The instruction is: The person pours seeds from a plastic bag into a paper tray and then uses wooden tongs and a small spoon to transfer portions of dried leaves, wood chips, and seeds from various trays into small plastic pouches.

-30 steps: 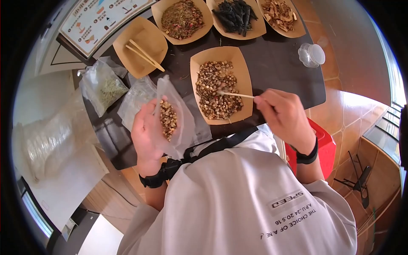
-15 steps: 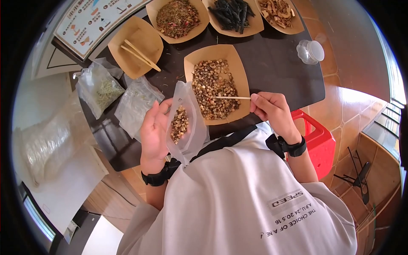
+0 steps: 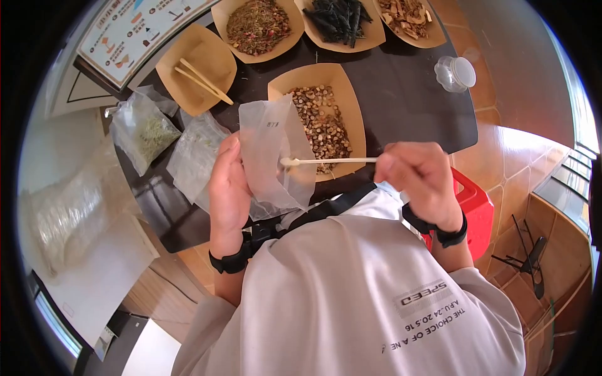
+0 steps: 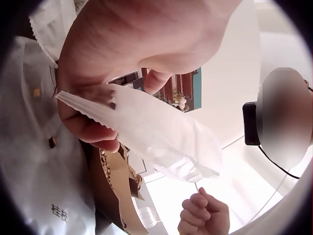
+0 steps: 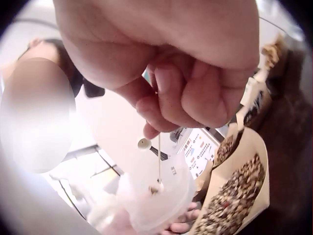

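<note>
My left hand (image 3: pixel 229 188) holds a translucent bag (image 3: pixel 266 144) by its near side, the fingers partly hidden behind it. In the left wrist view the bag's crimped edge (image 4: pixel 88 110) runs across the curled fingers. My right hand (image 3: pixel 421 178) pinches the thin handle of a small pale spoon (image 3: pixel 338 160). The spoon's bowl overlaps the bag's opening in the head view. In the right wrist view a few brown bits (image 5: pixel 154 188) show by the spoon's tip, against the bag. A paper tray (image 3: pixel 352 106) of chopped dried herb pieces (image 3: pixel 326 128) sits just behind the bag.
Behind stand paper trays with a mixed herb blend (image 3: pixel 258 28), dark strips (image 3: pixel 338 20) and pale shavings (image 3: pixel 404 17). Wooden tongs (image 3: pixel 204 80) lie in another tray. Filled plastic bags (image 3: pixel 144 131) lie at left, a lidded jar (image 3: pixel 453 74) at right, and a red stool (image 3: pixel 473 213) beside the table.
The spoon has moved from the herb tray leftward to the bag. My left hand has shifted right and turned the bag, so its contents no longer show in the head view.
</note>
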Available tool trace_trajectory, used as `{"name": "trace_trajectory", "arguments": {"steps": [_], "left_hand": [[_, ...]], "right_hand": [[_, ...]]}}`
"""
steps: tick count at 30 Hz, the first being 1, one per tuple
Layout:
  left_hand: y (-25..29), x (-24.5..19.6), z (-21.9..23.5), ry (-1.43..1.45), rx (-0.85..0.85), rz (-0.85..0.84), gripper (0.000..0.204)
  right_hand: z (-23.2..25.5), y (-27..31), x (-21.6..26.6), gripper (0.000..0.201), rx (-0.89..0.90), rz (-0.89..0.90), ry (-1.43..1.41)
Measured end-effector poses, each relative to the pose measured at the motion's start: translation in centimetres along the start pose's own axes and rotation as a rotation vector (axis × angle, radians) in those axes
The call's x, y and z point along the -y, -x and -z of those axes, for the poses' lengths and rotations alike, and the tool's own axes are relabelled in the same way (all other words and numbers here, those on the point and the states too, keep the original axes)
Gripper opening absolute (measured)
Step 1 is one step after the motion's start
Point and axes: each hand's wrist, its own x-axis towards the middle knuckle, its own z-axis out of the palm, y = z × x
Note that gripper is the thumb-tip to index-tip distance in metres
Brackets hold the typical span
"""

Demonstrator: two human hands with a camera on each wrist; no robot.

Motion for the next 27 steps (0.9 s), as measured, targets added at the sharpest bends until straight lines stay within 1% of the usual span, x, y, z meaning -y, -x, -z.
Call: {"name": "trace_trajectory", "arguments": {"steps": [1, 2, 3, 5, 6, 7, 9, 10, 11, 13, 14, 16, 19, 21, 22, 23, 24, 27], "left_hand": [[-0.1, 0.1, 0.1, -0.001, 0.002, 0.0, 0.046], [-0.2, 0.2, 0.6, 0.044, 0.054, 0.005, 0.045], [-0.2, 0.3, 1.0, 0.089, 0.105, 0.01, 0.045], [-0.1, 0.3, 1.9, 0.138, 0.128, 0.03, 0.045], [-0.1, 0.3, 2.2, 0.188, 0.152, 0.051, 0.045], [-0.1, 0.2, 2.3, 0.189, 0.152, 0.055, 0.045], [-0.1, 0.2, 2.3, 0.221, 0.152, 0.091, 0.044], [0.0, 0.2, 2.3, 0.223, 0.15, 0.091, 0.044], [0.1, 0.3, 2.3, 0.244, 0.146, 0.114, 0.044], [0.2, 0.2, 2.3, 0.265, 0.14, 0.133, 0.044], [0.2, 0.1, 2.3, 0.279, 0.165, 0.135, 0.044], [0.4, 0.2, 2.6, 0.292, 0.187, 0.138, 0.044], [0.5, 0.3, 3.3, 0.265, 0.158, 0.112, 0.045], [0.3, 0.1, 3.6, 0.172, 0.243, 0.036, 0.042], [0.2, 0.3, 3.4, 0.173, 0.243, 0.036, 0.042], [0.1, 0.6, 3.0, 0.091, 0.122, -0.006, 0.041], [0.0, 0.8, 2.7, 0.009, 0.002, -0.05, 0.04], [-0.1, 0.7, 2.1, -0.053, -0.029, -0.072, 0.037]], "right_hand": [[-0.1, 0.0, 0.4, 0.02, 0.029, 0.184, 0.196], [0.0, 0.1, 1.4, 0.019, -0.025, 0.22, 0.234], [0.4, 0.3, 1.5, 0.019, -0.026, 0.22, 0.235], [1.6, 0.9, 1.4, 0.021, -0.188, 0.1, 0.358], [1.5, 0.7, 0.2, 0.022, -0.257, 0.053, 0.437], [1.4, 0.6, -1.0, 0.022, -0.257, 0.05, 0.437], [1.0, 0.5, -3.2, 0.024, -0.192, 0.006, 0.374], [1.1, 0.6, -4.0, 0.029, -0.104, -0.201, 0.233], [0.4, 0.5, -5.2, 0.033, -0.092, -0.244, 0.041], [-0.6, 0.1, -5.9, 0.036, -0.077, -0.344, -0.209], [-0.7, 0.0, -6.0, 0.036, -0.073, -0.343, -0.21], [-0.8, -0.2, -6.2, 0.037, -0.1, -0.444, -0.346], [0.2, -0.3, -6.7, 0.038, -0.106, -0.466, -0.417], [0.8, -0.2, -7.3, 0.038, -0.104, -0.462, -0.453], [1.1, -0.1, -7.4, 0.038, -0.098, -0.467, -0.529], [1.2, -0.2, -7.3, 0.038, -0.092, -0.471, -0.606], [1.3, -0.1, -7.0, 0.038, -0.109, -0.459, -0.617], [1.2, 0.1, -4.8, 0.037, -0.121, -0.406, -0.573]]}}
